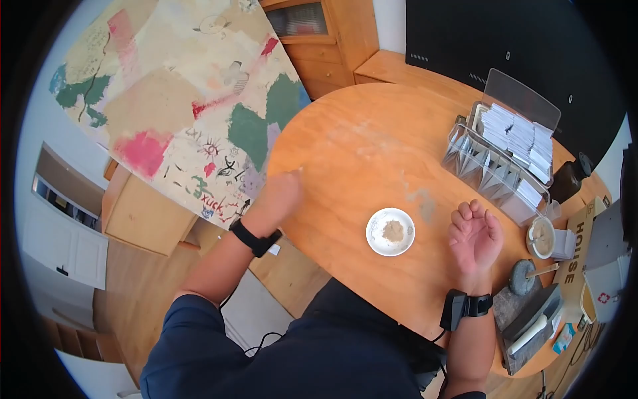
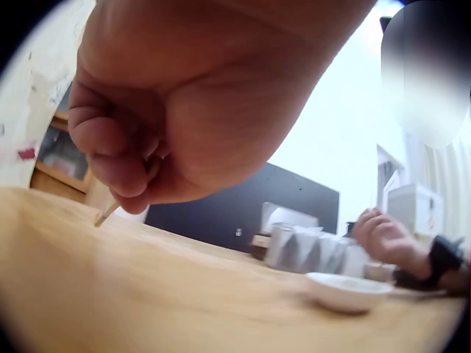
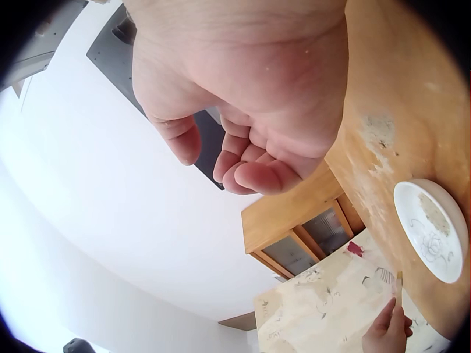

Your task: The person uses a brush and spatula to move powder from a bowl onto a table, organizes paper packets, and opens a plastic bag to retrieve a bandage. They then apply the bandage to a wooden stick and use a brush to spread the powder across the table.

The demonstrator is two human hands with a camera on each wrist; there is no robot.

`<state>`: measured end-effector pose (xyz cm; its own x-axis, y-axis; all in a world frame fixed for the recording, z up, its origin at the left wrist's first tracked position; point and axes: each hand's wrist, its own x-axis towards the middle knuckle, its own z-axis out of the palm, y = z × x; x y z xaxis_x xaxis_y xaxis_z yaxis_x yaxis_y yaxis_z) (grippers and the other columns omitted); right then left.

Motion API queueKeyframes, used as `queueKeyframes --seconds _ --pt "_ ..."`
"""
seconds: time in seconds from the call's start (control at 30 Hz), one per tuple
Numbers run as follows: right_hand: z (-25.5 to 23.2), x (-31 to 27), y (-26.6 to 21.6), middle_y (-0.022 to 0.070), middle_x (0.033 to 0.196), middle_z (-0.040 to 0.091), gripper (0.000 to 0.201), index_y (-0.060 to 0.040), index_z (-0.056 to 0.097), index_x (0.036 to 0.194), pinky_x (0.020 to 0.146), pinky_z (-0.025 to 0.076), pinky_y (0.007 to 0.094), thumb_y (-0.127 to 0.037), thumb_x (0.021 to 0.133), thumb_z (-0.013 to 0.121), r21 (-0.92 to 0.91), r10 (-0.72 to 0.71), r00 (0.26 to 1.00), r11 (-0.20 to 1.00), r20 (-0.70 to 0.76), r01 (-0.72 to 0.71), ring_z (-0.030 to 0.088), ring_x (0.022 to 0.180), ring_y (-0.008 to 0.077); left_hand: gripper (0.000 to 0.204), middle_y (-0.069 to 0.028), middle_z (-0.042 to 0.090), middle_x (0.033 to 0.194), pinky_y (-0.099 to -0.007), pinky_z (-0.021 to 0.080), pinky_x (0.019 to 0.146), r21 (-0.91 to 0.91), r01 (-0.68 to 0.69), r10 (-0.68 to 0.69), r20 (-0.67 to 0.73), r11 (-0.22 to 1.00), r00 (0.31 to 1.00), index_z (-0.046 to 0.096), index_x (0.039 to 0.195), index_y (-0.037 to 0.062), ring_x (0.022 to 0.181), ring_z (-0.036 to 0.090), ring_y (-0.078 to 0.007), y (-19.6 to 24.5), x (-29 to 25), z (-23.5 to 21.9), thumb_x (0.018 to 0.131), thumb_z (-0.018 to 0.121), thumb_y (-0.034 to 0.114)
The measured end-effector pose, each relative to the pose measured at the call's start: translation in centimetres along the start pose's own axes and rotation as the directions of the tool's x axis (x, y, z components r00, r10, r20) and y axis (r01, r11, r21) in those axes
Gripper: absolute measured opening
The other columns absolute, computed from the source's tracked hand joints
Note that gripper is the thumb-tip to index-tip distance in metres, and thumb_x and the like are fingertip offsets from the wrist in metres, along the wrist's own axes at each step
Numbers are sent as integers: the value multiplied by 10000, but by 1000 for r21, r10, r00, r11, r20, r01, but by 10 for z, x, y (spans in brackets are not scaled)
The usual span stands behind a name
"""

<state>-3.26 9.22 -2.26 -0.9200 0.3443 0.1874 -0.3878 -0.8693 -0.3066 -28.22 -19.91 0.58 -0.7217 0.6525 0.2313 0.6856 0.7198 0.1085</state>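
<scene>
My left hand [image 1: 279, 198] is over the left edge of the wooden table, its fingers curled round a thin, light wooden stick [image 2: 107, 213]. Most of the stick is hidden in the fist; only a short tip pokes out, close over the tabletop in the left wrist view. A small white bowl [image 1: 372, 239] with a faint pattern stands between the hands, and a mound of pale brown powder [image 1: 393, 231] lies in it. To the right of the bowl, my right hand [image 1: 474, 238] is raised palm up with loosely curled fingers and holds nothing.
At the right stand a clear organizer [image 1: 488, 174] full of white packets, a dark bottle [image 1: 570, 178], and a small cup [image 1: 541, 238] with pale contents. Nearer are a round grey stone-like object [image 1: 522, 277] and a dark tray [image 1: 531, 332]. A painted panel [image 1: 179, 100] is beyond the table's left edge.
</scene>
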Motion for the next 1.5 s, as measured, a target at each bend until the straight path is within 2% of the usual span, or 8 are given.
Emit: queueKeyframes --seconds 0.13,0.4,0.53,0.6,0.83,0.9,1.43,1.5 --pt "0 0 0 71 879 503 253 -10 542 1009 576 414 277 -230 884 539 5 -16 1000 1000 3 16 472 747 173 149 -221 632 700 -501 496 587 -47 -185 188 50 982 981 624 845 16 620 621 -395 -10 -2 7 848 516 119" --pt "-3 -1 1 78 889 498 264 -7 546 1023 579 416 277 -233 885 541 3 -1 1000 1000 -6 1 473 741 175 230 -237 657 764 -466 538 655 281 217 -250 85 935 964 667 911 17 751 663 -395 -89 34 17 844 506 167" --pt "-2 0 2 80 890 500 262 -7 543 1024 582 422 279 -230 887 541 23 -7 1000 1000 -12 7 477 739 178 226 -230 664 784 -473 537 651 138 53 -63 67 989 996 683 884 39 735 664 -393 -71 20 11 849 506 174" --pt "-1 -1 3 81 891 501 258 -4 540 1025 583 428 281 -224 891 537 9 -18 1000 1000 -18 18 482 746 182 221 -223 664 787 -497 524 647 165 253 -244 -74 953 967 688 880 62 715 655 -396 -78 22 15 850 506 184" --pt "-2 -1 4 84 894 502 252 -5 538 1028 579 433 282 -222 900 524 20 -2 1000 1000 -6 3 485 745 182 212 -221 641 773 -487 499 627 73 138 -132 -86 988 988 684 980 86 727 631 -400 -118 18 21 884 516 172" --pt "-1 -1 3 88 894 503 248 -5 536 1024 582 432 282 -219 901 523 10 -18 1000 1000 -4 18 485 747 183 209 -219 643 777 -488 499 628 150 357 -343 -111 922 933 688 989 90 726 632 -397 -134 19 22 880 529 170" --pt "-2 -1 6 84 883 505 253 -7 537 1021 579 421 281 -226 894 528 10 -3 1000 1000 -23 3 481 735 178 208 -211 656 835 -489 512 707 -45 70 -71 -25 997 997 699 892 97 785 625 -405 -97 58 20 865 525 208" --pt "0 -1 7 87 880 502 252 -5 532 1017 576 426 287 -224 893 527 9 7 999 1000 -37 -7 487 733 181 211 -204 666 868 -471 522 726 133 302 -311 57 944 949 706 915 88 819 638 -391 -120 80 25 846 532 184"
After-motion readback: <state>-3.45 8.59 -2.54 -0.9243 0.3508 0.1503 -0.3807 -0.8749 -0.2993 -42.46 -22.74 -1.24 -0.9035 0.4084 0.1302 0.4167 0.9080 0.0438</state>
